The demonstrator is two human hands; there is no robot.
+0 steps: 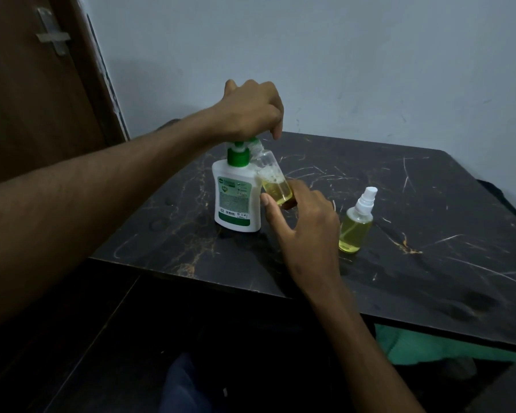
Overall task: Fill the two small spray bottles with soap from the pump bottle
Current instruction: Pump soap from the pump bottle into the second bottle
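Left hand (252,110): curled over the pump bottle (236,192) head, pressing it.
Right hand (306,223): pinches an uncapped small bottle (276,181), tilted against the pump bottle's spout.
Capped spray bottle (355,225): upright, right of the pump bottle.

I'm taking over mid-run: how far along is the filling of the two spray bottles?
Done: the capped spray bottle stands on the table, nearly full of yellow soap. In hand: the right hand tilts the open bottle, partly filled, under the spout while the left hand presses the pump bottle. Left: top it up and fit its spray cap, which I cannot see.
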